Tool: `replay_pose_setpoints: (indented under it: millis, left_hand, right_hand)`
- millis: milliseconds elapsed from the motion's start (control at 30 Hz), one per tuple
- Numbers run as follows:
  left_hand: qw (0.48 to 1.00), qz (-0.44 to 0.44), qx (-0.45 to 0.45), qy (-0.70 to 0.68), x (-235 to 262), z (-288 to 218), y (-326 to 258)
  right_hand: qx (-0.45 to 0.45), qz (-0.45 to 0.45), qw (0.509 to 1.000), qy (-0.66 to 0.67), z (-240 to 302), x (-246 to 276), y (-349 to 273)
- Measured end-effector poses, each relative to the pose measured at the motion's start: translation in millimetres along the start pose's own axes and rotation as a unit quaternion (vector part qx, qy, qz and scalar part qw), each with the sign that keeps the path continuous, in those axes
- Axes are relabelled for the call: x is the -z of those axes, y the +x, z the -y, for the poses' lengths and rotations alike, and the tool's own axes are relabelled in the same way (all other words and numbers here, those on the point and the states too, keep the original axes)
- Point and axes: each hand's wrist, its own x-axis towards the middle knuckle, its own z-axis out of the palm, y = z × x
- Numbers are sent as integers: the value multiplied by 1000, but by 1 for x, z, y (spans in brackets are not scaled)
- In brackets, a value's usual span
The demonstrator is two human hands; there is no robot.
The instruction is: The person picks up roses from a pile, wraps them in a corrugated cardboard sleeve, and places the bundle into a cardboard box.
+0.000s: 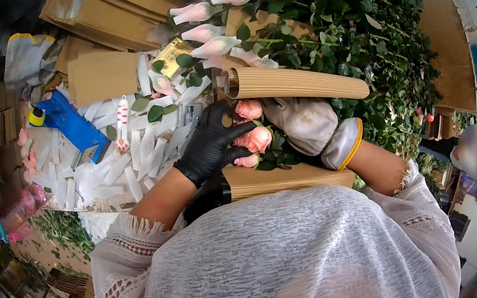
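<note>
Several pink roses [257, 139] with green leaves lie in front of me, between a curled sheet of corrugated cardboard [303, 82] and a flat brown piece [287, 179] nearer my body. My left hand [210, 144], in a black glove, has its finger and thumb curved round one bloom at the left of the group. On the other side is my right hand [304, 125] in a greyish-white glove with a yellow-edged cuff. It rests by the stems and leaves, under the curled cardboard's near edge; its fingertips are hidden.
White mesh sleeves [146, 154] litter the table at left, with a blue tool [72, 125] and a paw-patterned cutter [122, 123]. Net-wrapped roses [216, 46] lie ahead. Leafy stems [350, 25] fill the right; cardboard [105, 73] is stacked back left. A pink bottle [17, 212] stands far left.
</note>
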Motion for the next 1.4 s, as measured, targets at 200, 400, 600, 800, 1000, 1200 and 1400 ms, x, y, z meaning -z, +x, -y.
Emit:
replay_pose_setpoints:
  millis: [200, 400, 600, 800, 1000, 1200, 1400]
  left_hand:
    - [981, 158, -7, -114, 19, 9, 33]
    - [993, 79, -43, -79, 4, 15, 34]
    - [984, 68, 51, -158, -6, 24, 24]
    - [999, 47, 11, -21, -2, 23, 22]
    - [996, 62, 45, 44, 0, 14, 14]
    - [959, 41, 49, 277, 1, -11, 10]
    - [997, 70, 37, 26, -1, 21, 18]
  right_hand:
    - [-1, 69, 998, -11, 7, 29, 3]
    - [-156, 270, 943, -116, 34, 122, 10]
    - [-26, 61, 978, -199, 1, 41, 0]
    - [-20, 44, 980, -195, -1, 34, -1]
    - [8, -28, 979, -200, -4, 12, -5]
    - [-9, 7, 984, -176, -8, 2, -12]
    - [-10, 32, 997, -73, -8, 2, -10]
